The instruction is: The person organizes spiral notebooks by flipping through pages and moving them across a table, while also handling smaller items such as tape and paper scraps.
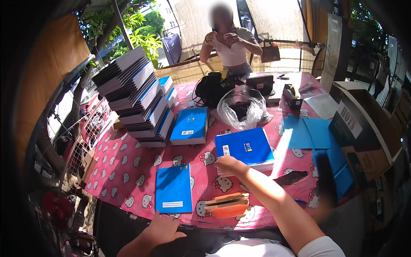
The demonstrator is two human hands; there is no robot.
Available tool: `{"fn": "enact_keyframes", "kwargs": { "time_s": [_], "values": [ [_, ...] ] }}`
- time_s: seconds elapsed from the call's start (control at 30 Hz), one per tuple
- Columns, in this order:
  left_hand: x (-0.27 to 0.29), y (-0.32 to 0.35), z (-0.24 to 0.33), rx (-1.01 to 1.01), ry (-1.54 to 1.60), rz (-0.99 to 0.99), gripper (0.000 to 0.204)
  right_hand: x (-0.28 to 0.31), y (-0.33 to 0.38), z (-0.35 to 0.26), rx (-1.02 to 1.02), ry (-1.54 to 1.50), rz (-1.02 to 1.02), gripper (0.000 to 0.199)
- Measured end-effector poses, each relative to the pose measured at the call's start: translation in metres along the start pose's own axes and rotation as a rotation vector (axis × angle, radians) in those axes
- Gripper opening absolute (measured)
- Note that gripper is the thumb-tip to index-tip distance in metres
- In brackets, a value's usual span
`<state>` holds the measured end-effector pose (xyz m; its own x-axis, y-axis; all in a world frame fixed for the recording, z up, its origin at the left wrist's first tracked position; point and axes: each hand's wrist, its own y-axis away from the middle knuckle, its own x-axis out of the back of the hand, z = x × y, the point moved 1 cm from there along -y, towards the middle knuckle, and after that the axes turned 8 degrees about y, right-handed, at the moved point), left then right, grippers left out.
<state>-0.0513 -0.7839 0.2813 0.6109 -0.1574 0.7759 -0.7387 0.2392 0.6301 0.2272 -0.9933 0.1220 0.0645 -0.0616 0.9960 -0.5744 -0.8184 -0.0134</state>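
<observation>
The right hand (229, 165) is stretched forward over the pink tablecloth (128, 171), its fingers curled narrow and laid on the near left corner of a blue stack (248, 147) of notebooks; whether the top cover is pinched between the fingertips cannot be told. The stack lies just beyond and to the right of this hand, flat on the cloth. Nearer than the hand, towards the body, an orange bundle (227, 204) is seen lying close to the table edge. To the left of the hand and a little nearer, a single blue notebook (173, 188) lies flat, well apart from the stack.

The left hand (160, 231) is rested at the near table edge, palm down and fingers spread loosely, with nothing held. The single notebook lies just beyond it, close but not touched.

Further beyond the right hand, to the left, another blue pile (190, 125) is set beside a tall leaning tower (137, 98) of dark-edged books. Straight beyond the stack a clear bag (243, 107) with something dark inside is placed. To the right of the right hand, blue sheets (306, 132) are spread on the cloth, and a cardboard box (364, 128) stands past them. At the far side of the table a person (231, 47) is seen with both hands raised.
</observation>
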Motion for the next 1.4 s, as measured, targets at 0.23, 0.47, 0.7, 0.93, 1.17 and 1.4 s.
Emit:
{"fn": "enact_keyframes", "kwargs": {
  "time_s": [0.23,0.47,0.7,0.93,1.17,1.4],
  "values": [
    [-0.028,0.027,-0.010,-0.110,-0.191,-0.706,0.082,0.000,0.001,-0.010,0.058,0.174,0.051,0.017],
    [-0.027,0.025,-0.012,-0.087,-0.155,-0.604,0.089,-0.013,0.005,-0.011,-0.030,0.168,0.174,0.014],
    [-0.017,0.017,-0.015,-0.085,-0.200,-0.590,0.087,-0.024,0.006,0.009,0.037,0.163,0.200,0.009],
    [-0.022,0.021,-0.021,-0.079,-0.154,-0.580,0.083,-0.004,0.011,-0.001,0.090,0.125,0.266,0.009],
    [-0.017,0.018,-0.018,-0.068,-0.180,-0.583,0.082,-0.005,0.010,-0.002,0.133,0.093,0.251,0.015],
    [-0.016,0.019,-0.014,-0.040,-0.210,-0.562,0.074,-0.006,0.009,-0.005,0.079,0.080,0.291,0.013]
  ]
}}
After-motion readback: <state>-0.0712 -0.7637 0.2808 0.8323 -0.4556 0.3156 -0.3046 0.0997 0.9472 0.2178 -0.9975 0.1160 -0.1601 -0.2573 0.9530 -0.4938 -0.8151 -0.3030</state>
